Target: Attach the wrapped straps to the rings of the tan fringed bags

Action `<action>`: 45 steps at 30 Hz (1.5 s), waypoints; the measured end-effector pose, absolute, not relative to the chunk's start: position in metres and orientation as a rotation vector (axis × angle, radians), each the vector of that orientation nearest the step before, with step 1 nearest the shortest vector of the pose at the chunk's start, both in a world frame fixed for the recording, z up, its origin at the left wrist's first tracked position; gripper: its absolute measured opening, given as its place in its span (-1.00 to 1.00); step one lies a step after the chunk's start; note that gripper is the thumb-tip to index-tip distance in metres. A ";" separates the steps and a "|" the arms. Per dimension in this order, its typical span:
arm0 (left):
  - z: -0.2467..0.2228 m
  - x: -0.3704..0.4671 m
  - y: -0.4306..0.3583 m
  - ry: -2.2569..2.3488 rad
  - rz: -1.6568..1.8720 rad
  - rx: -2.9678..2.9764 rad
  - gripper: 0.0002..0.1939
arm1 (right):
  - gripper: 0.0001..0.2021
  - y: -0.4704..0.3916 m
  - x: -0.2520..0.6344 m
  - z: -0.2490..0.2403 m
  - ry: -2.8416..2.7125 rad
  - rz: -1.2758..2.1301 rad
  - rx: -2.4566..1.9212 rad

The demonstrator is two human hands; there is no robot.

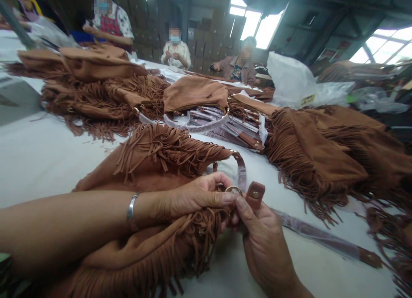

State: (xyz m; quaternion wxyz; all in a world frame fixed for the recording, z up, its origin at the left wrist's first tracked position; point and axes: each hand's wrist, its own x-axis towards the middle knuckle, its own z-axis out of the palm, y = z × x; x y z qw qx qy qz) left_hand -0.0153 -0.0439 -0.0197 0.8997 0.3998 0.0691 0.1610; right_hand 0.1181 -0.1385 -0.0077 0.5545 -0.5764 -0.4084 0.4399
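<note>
A brown fringed suede bag lies on the white table in front of me. My left hand, a silver bangle at its wrist, pinches a gold-coloured metal ring by the bag's near corner. In my right hand is a strap, whose brown leather end tab with a round metal stud stands up past the fingers. The plastic-wrapped length of this strap runs off to the right. Both thumbs meet at the ring. Whether the tab passes through the ring is hidden by my fingers.
More fringed bags are heaped at the left and right. Beyond my bag lies another bag beside a pile of wrapped straps. Clear plastic bags sit at the back right. Several people work across the table.
</note>
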 end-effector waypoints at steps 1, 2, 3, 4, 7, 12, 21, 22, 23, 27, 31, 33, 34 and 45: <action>-0.020 -0.016 -0.043 0.150 0.321 0.825 -0.63 | -0.71 -0.138 0.118 -0.007 -1.015 0.978 -1.397; -0.020 -0.016 -0.042 0.162 0.298 0.822 -0.64 | -0.71 -0.137 0.120 -0.005 -1.110 0.919 -1.441; -0.020 -0.016 -0.042 0.169 0.268 0.818 -0.66 | -0.71 -0.136 0.123 -0.001 -1.232 0.868 -1.487; -0.021 -0.016 -0.041 0.169 0.238 0.810 -0.68 | -0.72 -0.135 0.128 0.004 -1.364 0.833 -1.521; -0.022 -0.014 -0.040 0.162 0.175 0.772 -0.71 | -0.78 -0.132 0.142 0.024 -1.716 0.797 -1.544; -0.013 -0.016 -0.042 0.207 0.081 0.780 -0.57 | -0.90 -0.127 0.150 0.051 -2.072 0.763 -1.498; -0.001 -0.022 -0.037 0.159 -0.040 0.751 -0.60 | -0.91 -0.132 0.140 0.048 -1.954 0.694 -1.474; -0.001 -0.022 -0.037 0.159 0.006 0.756 -0.65 | -0.90 -0.134 0.139 0.045 -1.927 0.676 -1.483; -0.001 -0.021 -0.037 0.159 0.043 0.757 -0.69 | -0.89 -0.136 0.138 0.042 -1.918 0.658 -1.488; -0.003 -0.019 -0.041 0.175 0.104 0.749 -0.73 | -0.90 -0.141 0.139 0.035 -1.964 0.625 -1.488; -0.005 -0.016 -0.046 0.225 0.098 0.722 -0.68 | -0.86 -0.141 0.145 0.037 -2.022 0.619 -1.515; -0.004 -0.018 -0.046 0.257 0.023 0.734 -0.67 | -0.88 -0.140 0.149 0.042 -2.107 0.556 -1.516; -0.003 -0.019 -0.046 0.273 -0.029 0.742 -0.65 | -0.88 -0.139 0.149 0.045 -2.160 0.512 -1.502; 0.000 -0.021 -0.047 0.332 0.002 0.807 -0.67 | -0.78 -0.115 0.153 0.069 -2.201 0.910 -1.560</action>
